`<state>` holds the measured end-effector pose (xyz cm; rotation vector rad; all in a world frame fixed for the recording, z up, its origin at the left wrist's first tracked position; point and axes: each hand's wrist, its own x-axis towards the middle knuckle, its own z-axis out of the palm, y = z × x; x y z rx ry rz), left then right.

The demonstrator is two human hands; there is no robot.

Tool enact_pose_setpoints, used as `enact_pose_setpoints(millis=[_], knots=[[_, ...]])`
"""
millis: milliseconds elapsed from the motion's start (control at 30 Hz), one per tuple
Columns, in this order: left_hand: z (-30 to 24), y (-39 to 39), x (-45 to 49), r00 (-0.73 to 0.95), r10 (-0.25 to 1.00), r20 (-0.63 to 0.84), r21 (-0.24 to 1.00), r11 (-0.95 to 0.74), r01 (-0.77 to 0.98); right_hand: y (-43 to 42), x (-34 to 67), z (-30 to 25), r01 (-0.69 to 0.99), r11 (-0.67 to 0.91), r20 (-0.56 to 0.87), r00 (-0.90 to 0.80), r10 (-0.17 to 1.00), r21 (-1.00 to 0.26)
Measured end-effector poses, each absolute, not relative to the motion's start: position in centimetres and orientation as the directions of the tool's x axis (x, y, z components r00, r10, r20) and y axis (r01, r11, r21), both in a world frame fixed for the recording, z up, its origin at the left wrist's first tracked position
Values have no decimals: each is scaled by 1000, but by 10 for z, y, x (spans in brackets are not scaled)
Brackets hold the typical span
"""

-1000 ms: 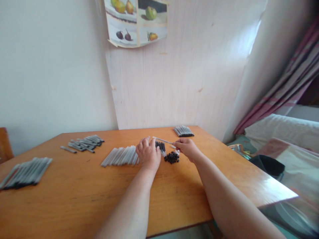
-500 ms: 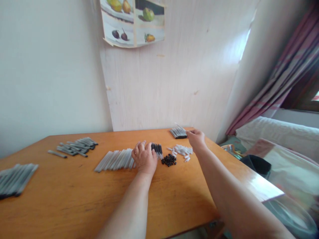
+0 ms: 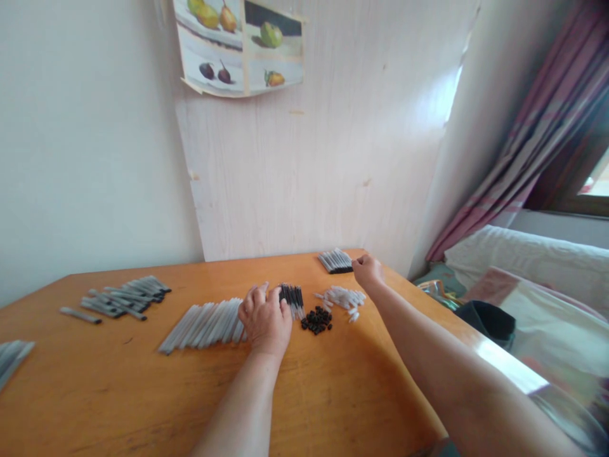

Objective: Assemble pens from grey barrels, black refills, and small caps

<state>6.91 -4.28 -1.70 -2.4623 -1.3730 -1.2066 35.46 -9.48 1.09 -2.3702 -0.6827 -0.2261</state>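
Observation:
My left hand point(image 3: 266, 317) rests with its fingers apart over the right end of a row of clear pen barrels point(image 3: 204, 325). Just beyond its fingertips lie several black-ended pen refills point(image 3: 292, 299), partly covered by the hand. At the back right, my right hand point(image 3: 368, 270) is closed in a pinch beside a row of pens point(image 3: 335, 261) with black ends. What its fingers grip is hidden. Between the hands are a heap of small black plugs point(image 3: 316, 320) and a pile of small white caps point(image 3: 345, 298).
More pens point(image 3: 124, 297) lie loosely at the back left, and another bundle point(image 3: 13, 357) is cut by the left edge. Right of the wooden table point(image 3: 333, 393) stand a dark open container point(image 3: 485, 320) and a bed with covers point(image 3: 556, 304). A fruit picture point(image 3: 245, 44) hangs behind.
My view has turned slightly, shifting the tabletop leftward and down. The thin piece that stuck out from my right fingers no longer shows there. My left hand stays over the barrels.

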Motion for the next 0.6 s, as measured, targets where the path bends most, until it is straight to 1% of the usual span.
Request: enact_pose_setpoints(millis=[233,600], knots=[[-22,-37,68,306,672,675,250,-598,761,-71,365,6,536,-691,286,844,454,-485],[-22,-38,69,304,677,670,243,-588,772,-51,374,4,543,-717,252,839,483,-437]])
